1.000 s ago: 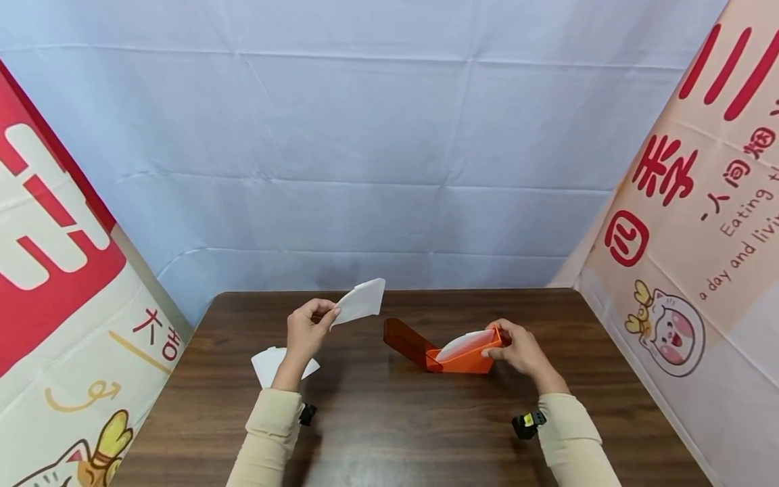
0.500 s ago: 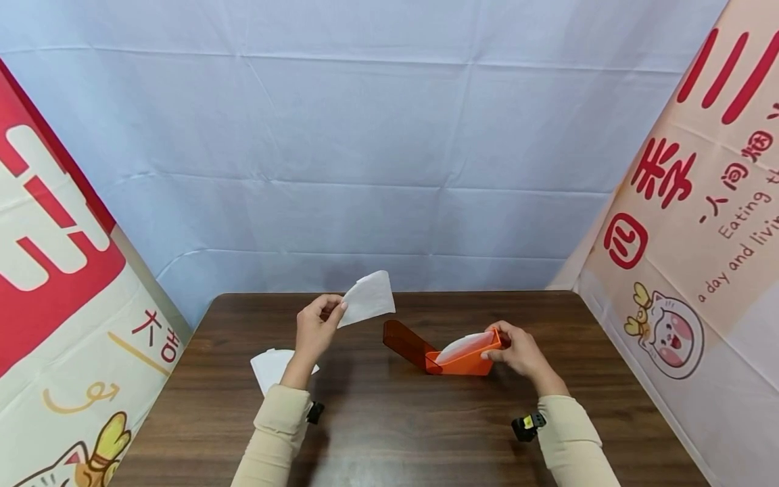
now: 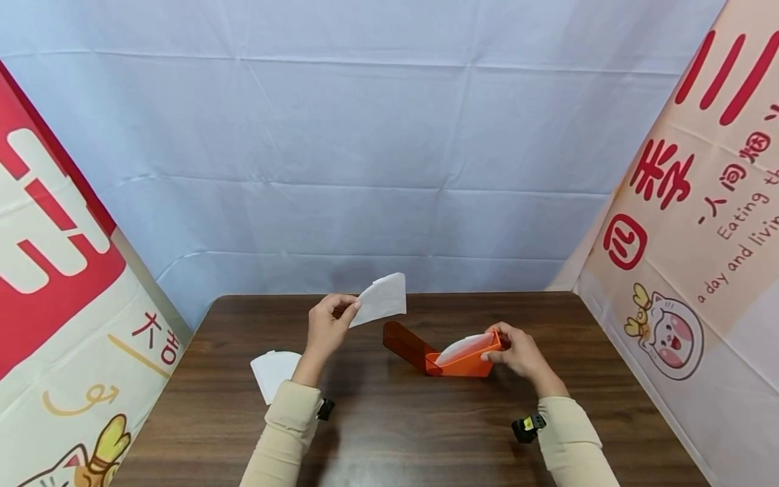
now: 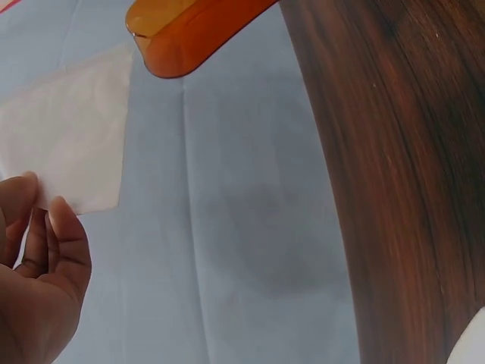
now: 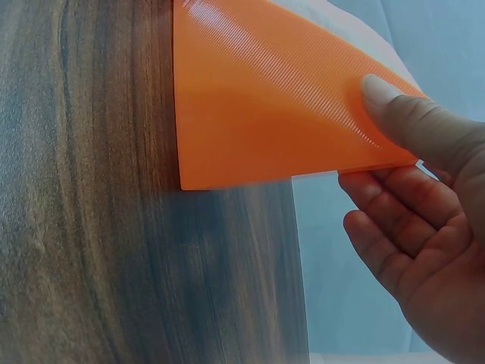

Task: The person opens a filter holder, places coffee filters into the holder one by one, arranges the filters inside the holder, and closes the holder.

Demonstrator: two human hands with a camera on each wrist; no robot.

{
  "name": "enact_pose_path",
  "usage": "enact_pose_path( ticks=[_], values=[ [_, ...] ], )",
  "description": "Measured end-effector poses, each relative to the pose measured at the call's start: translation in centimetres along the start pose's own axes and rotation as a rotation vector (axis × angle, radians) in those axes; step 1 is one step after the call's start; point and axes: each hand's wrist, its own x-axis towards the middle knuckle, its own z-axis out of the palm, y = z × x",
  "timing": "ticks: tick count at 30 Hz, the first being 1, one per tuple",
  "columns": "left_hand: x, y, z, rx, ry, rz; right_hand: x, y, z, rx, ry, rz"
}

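My left hand [image 3: 328, 328] pinches a white cone coffee filter [image 3: 382, 299] by its corner between thumb and fingers, raised above the table, left of the orange box. In the left wrist view the filter [image 4: 72, 136] hangs flat from the fingertips. My right hand [image 3: 520, 348] grips the right end of an orange filter box [image 3: 467, 366], thumb on the near wall in the right wrist view. White filters [image 3: 459, 346] stand inside the box. Its see-through amber lid [image 3: 406, 345] is swung back to the left.
More white filters [image 3: 272, 372] lie on the dark wooden table [image 3: 389, 433] at the left, partly behind the left forearm. A pale cloth [image 3: 365, 169] hangs behind the table, with printed banners on both sides.
My left hand has moved right with the filter, toward the box's lid, uncovering more of the filters on the table. The right hand and box have stayed in place.
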Motion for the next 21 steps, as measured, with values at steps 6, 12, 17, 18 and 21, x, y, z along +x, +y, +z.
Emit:
enact_pose_path(
  ticks=[6,12,17,18,21],
  values=[
    [0.0,0.2,0.9,-0.008,-0.013,0.003,0.0,0.0,0.0,0.007,0.002,0.001],
    [0.1,0.5,1.6,-0.024,-0.02,0.01,-0.1,-0.1,0.0,0.009,0.001,0.004],
    [0.2,0.9,2.2,-0.049,-0.037,-0.016,-0.1,0.0,0.0,0.001,0.003,0.003],
    [0.2,0.9,2.3,-0.055,-0.042,-0.019,-0.1,0.0,0.0,-0.001,0.002,0.003],
    [0.2,1.3,2.8,-0.075,-0.054,-0.012,-0.1,-0.1,0.0,-0.007,0.002,0.002]
  ],
)
